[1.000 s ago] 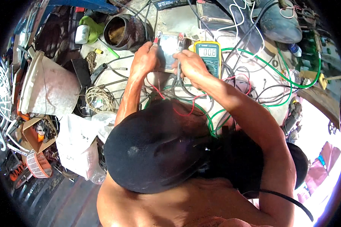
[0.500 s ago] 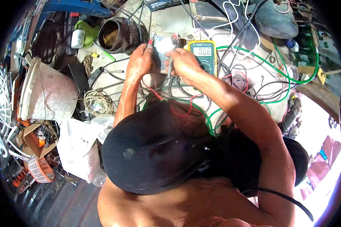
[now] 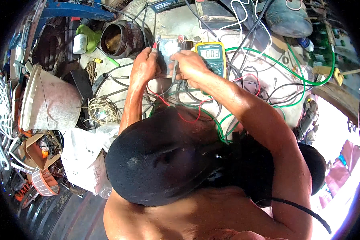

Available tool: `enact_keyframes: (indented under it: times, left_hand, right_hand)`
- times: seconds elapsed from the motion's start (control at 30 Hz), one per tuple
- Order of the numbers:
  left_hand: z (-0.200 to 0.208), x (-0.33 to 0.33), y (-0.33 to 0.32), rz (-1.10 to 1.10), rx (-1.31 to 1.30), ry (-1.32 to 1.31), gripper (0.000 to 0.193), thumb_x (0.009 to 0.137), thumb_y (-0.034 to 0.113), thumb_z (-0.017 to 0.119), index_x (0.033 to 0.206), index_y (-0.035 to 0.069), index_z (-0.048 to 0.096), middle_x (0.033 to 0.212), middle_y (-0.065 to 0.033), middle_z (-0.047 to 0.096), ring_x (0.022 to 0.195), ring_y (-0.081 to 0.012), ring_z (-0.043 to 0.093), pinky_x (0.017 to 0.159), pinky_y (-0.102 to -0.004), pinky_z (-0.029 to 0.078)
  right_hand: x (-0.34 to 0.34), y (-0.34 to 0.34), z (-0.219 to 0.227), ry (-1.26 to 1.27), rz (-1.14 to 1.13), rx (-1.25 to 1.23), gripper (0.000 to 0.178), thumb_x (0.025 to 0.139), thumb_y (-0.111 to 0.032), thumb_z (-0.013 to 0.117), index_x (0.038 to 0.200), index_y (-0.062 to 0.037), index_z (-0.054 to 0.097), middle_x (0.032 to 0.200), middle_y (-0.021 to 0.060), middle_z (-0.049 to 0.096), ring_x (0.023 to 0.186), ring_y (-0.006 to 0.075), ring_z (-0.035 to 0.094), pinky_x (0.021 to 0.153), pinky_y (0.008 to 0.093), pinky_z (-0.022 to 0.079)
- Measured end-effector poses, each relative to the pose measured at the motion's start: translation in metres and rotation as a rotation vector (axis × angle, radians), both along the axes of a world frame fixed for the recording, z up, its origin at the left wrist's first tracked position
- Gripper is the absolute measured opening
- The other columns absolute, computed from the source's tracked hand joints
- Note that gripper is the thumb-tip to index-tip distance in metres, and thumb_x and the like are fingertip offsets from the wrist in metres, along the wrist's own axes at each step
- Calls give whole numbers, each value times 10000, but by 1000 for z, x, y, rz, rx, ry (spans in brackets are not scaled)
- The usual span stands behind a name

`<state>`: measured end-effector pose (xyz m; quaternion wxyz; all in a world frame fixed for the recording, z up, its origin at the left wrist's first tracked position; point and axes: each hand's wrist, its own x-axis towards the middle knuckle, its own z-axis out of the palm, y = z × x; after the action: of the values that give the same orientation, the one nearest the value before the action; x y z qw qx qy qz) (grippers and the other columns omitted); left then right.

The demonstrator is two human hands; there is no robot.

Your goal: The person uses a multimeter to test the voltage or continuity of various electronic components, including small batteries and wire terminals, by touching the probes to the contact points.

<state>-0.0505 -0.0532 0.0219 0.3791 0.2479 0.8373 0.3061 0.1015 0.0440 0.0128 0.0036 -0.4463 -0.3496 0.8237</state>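
Observation:
A small boxy battery [image 3: 169, 50] stands on the floor in front of me, a terminal at each far corner. My left hand [image 3: 145, 66] is closed on a red test probe [image 3: 155, 46], its tip near the battery's left terminal. On the other side my right hand [image 3: 189, 65] pinches a dark grey test probe [image 3: 175, 69] that points toward the right terminal; whether the tips touch is too small to tell. Just right of that hand a yellow-rimmed multimeter [image 3: 213, 58] lies face up, its display lit with digits. A red lead [image 3: 160, 96] loops back below my hands.
Black cables and a green hose [image 3: 292, 72] tangle to the right. A dark round pot [image 3: 122, 39] stands left of the battery. Farther left are a white bucket [image 3: 48, 100], coiled cord [image 3: 102, 110] and a white bag [image 3: 82, 156]. A grey rounded tank [image 3: 288, 20] sits far right.
The whole view has shifted slightly. Both hands keep their grip on the probes at the battery's terminals with hardly any movement.

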Motion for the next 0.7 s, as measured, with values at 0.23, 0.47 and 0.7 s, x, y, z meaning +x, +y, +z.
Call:
enact_keyframes:
  times: [0.23, 0.47, 0.7]
  left_hand:
    - [2, -2, -1, -17, -37, 16, 332, 1038, 296, 485, 948, -3, 598, 656, -124, 644, 604, -234, 632, 593, -392, 473]
    - [-1, -3, -5, -9, -31, 14, 339, 1036, 301, 487, 946, -6, 602, 663, -129, 651, 626, -242, 644, 630, -396, 483]
    - [4, 1, 1, -48, -42, 71, 341, 1031, 295, 491, 934, -12, 601, 672, -139, 658, 642, -252, 659, 651, -403, 495]
  right_hand:
    - [2, 2, 4, -17, 23, 13, 292, 1044, -279, 530, 1131, -17, 625, 852, 89, 684, 663, 188, 671, 491, 299, 517]
    - [3, 1, 5, -29, 68, 18, 291, 1008, -238, 557, 1209, -38, 627, 987, 112, 697, 750, 185, 657, 562, 287, 508]
    - [9, 5, 5, -41, 72, 62, 310, 1031, -274, 528, 1184, -27, 636, 942, 103, 703, 722, 181, 676, 531, 288, 514]
